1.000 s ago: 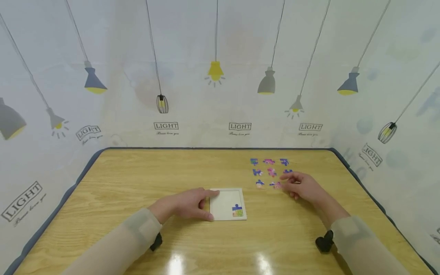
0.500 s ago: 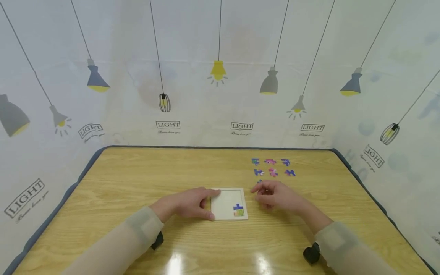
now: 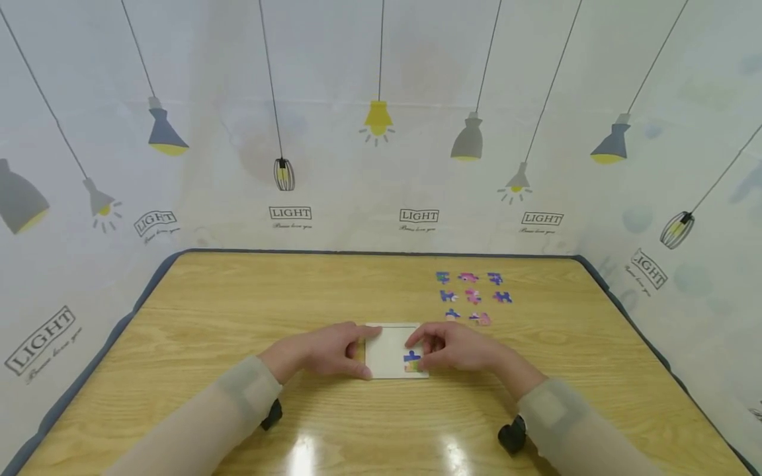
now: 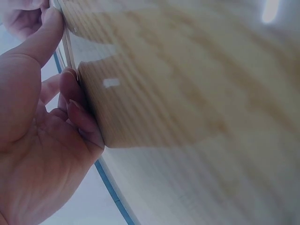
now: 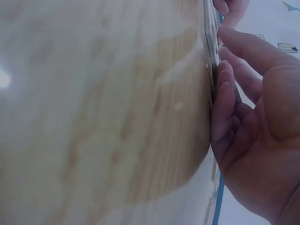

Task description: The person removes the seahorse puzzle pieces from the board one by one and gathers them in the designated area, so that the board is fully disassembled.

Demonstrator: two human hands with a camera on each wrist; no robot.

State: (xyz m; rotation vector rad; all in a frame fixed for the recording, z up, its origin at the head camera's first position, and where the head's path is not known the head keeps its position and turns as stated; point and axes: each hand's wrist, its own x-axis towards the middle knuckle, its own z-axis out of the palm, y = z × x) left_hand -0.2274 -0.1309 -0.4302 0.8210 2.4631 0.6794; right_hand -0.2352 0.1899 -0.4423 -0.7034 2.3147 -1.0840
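A square white puzzle tray (image 3: 383, 360) lies on the wooden table, with one blue, orange and green jigsaw piece (image 3: 411, 357) in its lower right corner. My left hand (image 3: 333, 350) grips the tray's left side, index finger at the upper corner and thumb at the lower corner. My right hand (image 3: 458, 345) is over the tray's right edge. Its thumb touches or nearly touches the piece, and its index finger hovers just above; I see nothing held. In the wrist views, both the left hand (image 4: 42, 108) and the right hand (image 5: 253, 112) are low beside the tray.
Several loose jigsaw pieces (image 3: 472, 296), blue and pink, lie in rows at the back right of the table (image 3: 268, 291). A white curtain (image 3: 333, 165) printed with lamps surrounds the table's far and side edges.
My right hand has moved left from the loose pieces to the tray's right edge, uncovering the lower row of pieces. The left hand keeps its place on the tray.
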